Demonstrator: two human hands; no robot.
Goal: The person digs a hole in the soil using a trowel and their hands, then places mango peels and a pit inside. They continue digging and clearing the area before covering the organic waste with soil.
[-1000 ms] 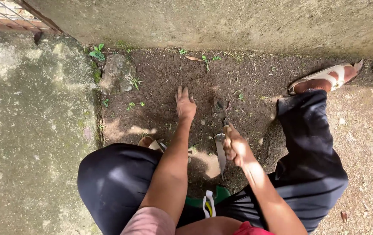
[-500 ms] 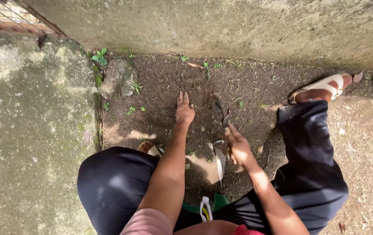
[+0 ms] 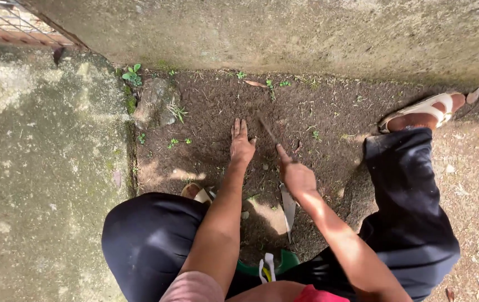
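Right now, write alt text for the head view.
A squatting person presses the left hand flat on a dark soil patch while the right hand grips a thin stick-like tool; a blade lies below it.

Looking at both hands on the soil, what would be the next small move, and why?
Probably draw the thin stick a little further through the loose soil. The right hand has it in its grip, the tip touching the ground just beside the left hand, which lies flat with fingers spread on the dirt. A knife lies on the soil under the right wrist, unused.
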